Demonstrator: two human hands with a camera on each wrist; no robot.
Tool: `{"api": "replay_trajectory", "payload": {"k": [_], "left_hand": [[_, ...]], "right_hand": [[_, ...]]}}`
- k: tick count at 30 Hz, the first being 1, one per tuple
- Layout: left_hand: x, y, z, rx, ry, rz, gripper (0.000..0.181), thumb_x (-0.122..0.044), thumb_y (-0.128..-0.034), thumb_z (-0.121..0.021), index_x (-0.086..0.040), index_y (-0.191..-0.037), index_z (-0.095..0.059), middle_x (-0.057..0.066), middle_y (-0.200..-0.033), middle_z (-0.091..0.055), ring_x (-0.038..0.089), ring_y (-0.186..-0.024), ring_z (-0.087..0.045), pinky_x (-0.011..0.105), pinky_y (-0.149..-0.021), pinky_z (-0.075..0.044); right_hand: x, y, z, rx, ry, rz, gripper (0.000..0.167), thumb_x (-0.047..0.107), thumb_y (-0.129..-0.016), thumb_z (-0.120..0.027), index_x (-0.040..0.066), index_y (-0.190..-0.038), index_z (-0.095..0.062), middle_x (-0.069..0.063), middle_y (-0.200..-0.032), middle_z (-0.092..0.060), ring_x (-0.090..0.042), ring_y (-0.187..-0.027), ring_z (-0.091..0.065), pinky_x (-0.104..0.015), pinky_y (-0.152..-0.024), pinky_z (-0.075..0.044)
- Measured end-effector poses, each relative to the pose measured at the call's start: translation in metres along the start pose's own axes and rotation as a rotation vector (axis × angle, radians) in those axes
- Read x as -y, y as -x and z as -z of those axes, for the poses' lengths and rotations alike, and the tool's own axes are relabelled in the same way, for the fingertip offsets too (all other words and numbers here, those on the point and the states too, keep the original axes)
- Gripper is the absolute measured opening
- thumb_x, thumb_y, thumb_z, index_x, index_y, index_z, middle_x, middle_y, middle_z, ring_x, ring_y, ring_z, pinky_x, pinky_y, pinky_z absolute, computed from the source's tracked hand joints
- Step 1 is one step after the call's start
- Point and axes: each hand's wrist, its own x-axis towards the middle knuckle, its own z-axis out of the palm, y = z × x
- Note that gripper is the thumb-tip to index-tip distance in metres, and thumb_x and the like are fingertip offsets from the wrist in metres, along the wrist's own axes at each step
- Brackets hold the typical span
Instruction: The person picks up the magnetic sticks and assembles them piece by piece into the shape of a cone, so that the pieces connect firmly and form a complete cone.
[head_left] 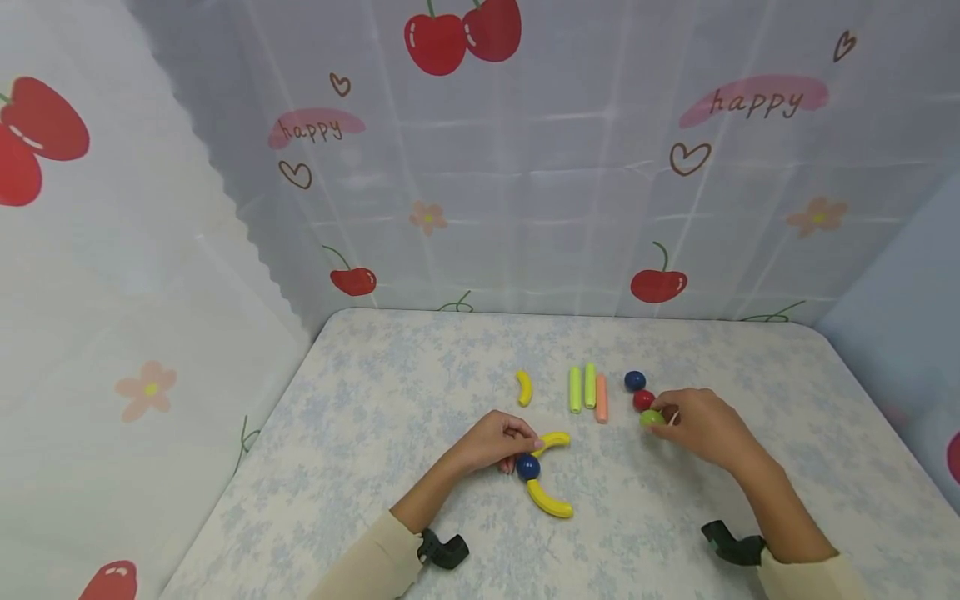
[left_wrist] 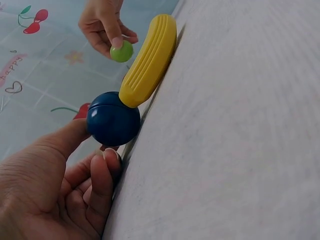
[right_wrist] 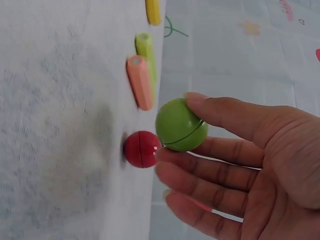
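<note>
Thumb and fingers of my left hand [head_left: 489,443] are at a dark blue ball [head_left: 528,467], holding its side low over the table. Two curved yellow sticks, one upper [head_left: 557,439] and one lower [head_left: 551,502], join the ball and spread to the right. In the left wrist view, the blue ball [left_wrist: 113,119] hides part of the fingertips, and one yellow stick [left_wrist: 150,60] stands out from it. Over on the right, my right hand [head_left: 705,427] pinches a green ball [right_wrist: 181,125] between thumb and fingers, just above the table. Close by lies a red ball [head_left: 642,401].
Behind the red ball lies another blue ball [head_left: 635,381]. An orange stick [head_left: 602,400] and two light green sticks [head_left: 575,390] lie in the middle. A short curved yellow stick [head_left: 524,388] is left of them. Printed curtains [head_left: 510,183] rise behind the patterned table [head_left: 360,400].
</note>
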Motion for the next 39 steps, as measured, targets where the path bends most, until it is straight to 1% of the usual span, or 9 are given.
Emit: {"api": "replay_trajectory", "payload": {"k": [6, 8, 11, 16, 19, 26, 32, 35, 39], "left_hand": [[0.0, 0.0, -0.001, 0.002, 0.012, -0.002, 0.015, -0.031, -0.0952, -0.074, -0.016, -0.096, -0.079, 0.004, -0.061, -0.064, 0.012, -0.045, -0.054, 0.023, -0.044, -0.047], [0.0, 0.0, -0.001, 0.002, 0.013, -0.003, 0.016, -0.031, -0.0952, -0.074, -0.016, -0.096, -0.079, 0.004, -0.061, -0.064, 0.012, -0.045, -0.054, 0.023, -0.044, -0.047], [0.0, 0.0, 0.0, 0.006, 0.016, -0.001, 0.016, -0.031, -0.0953, -0.074, -0.016, -0.097, -0.079, 0.004, -0.062, -0.065, 0.011, -0.045, -0.054, 0.022, -0.044, -0.047], [0.0, 0.0, 0.0, 0.018, 0.028, -0.003, 0.016, -0.031, -0.0954, -0.073, -0.016, -0.099, -0.079, 0.003, -0.063, -0.065, 0.011, -0.046, -0.054, 0.023, -0.045, -0.048], [-0.001, 0.0, 0.0, 0.025, 0.036, -0.009, 0.017, -0.031, -0.0959, -0.073, -0.016, -0.1, -0.078, 0.003, -0.064, -0.066, 0.011, -0.046, -0.054, 0.023, -0.046, -0.048], [0.002, 0.0, 0.001, 0.039, 0.061, -0.011, 0.017, -0.028, -0.0964, -0.072, -0.013, -0.102, -0.078, 0.002, -0.07, -0.068, 0.011, -0.047, -0.054, 0.022, -0.046, -0.048], [0.0, 0.0, 0.002, 0.047, 0.07, -0.013, 0.018, -0.029, -0.0962, -0.073, -0.013, -0.101, -0.077, 0.002, -0.071, -0.068, 0.011, -0.048, -0.054, 0.022, -0.046, -0.048], [-0.001, 0.001, 0.002, 0.051, 0.071, -0.013, 0.017, -0.029, -0.0962, -0.073, -0.013, -0.101, -0.077, 0.001, -0.071, -0.068, 0.011, -0.047, -0.054, 0.022, -0.046, -0.048], [0.0, 0.0, 0.002, 0.056, 0.076, -0.011, 0.016, -0.028, -0.0962, -0.073, -0.013, -0.1, -0.077, 0.002, -0.07, -0.067, 0.011, -0.047, -0.053, 0.022, -0.046, -0.048]], "right_hand": [[0.016, 0.001, -0.009, -0.076, -0.037, 0.032, 0.027, 0.016, -0.083, -0.085, 0.004, -0.104, -0.075, 0.0, -0.086, -0.07, -0.017, -0.076, -0.062, -0.027, -0.059, -0.051], [0.02, 0.001, -0.013, -0.087, -0.051, 0.044, 0.027, 0.016, -0.083, -0.085, 0.004, -0.105, -0.075, 0.001, -0.086, -0.07, -0.015, -0.076, -0.061, -0.026, -0.059, -0.05], [0.026, 0.0, -0.018, -0.095, -0.075, 0.083, 0.027, 0.015, -0.083, -0.086, 0.006, -0.106, -0.076, 0.004, -0.087, -0.07, -0.012, -0.075, -0.062, -0.026, -0.059, -0.05], [0.035, -0.002, -0.024, -0.081, -0.144, 0.138, 0.027, 0.016, -0.083, -0.085, 0.01, -0.108, -0.077, 0.007, -0.091, -0.071, -0.01, -0.076, -0.062, -0.024, -0.062, -0.052], [0.04, -0.003, -0.029, -0.066, -0.16, 0.158, 0.029, 0.016, -0.083, -0.085, 0.009, -0.11, -0.077, 0.008, -0.092, -0.071, -0.009, -0.076, -0.062, -0.023, -0.062, -0.052], [0.045, -0.006, -0.041, -0.028, -0.166, 0.168, 0.03, 0.014, -0.082, -0.086, 0.008, -0.11, -0.077, 0.006, -0.094, -0.073, -0.008, -0.075, -0.062, -0.021, -0.061, -0.051], [0.049, -0.008, -0.052, -0.016, -0.147, 0.181, 0.029, 0.016, -0.082, -0.086, 0.009, -0.109, -0.077, 0.005, -0.095, -0.074, -0.006, -0.074, -0.062, -0.021, -0.063, -0.051], [0.051, -0.009, -0.056, -0.004, -0.167, 0.178, 0.029, 0.017, -0.082, -0.086, 0.01, -0.109, -0.077, 0.005, -0.095, -0.074, -0.006, -0.075, -0.062, -0.022, -0.064, -0.052], [0.051, -0.01, -0.06, -0.002, -0.198, 0.195, 0.027, 0.015, -0.082, -0.086, 0.009, -0.107, -0.077, 0.006, -0.094, -0.074, -0.007, -0.074, -0.064, -0.022, -0.063, -0.052]]}}
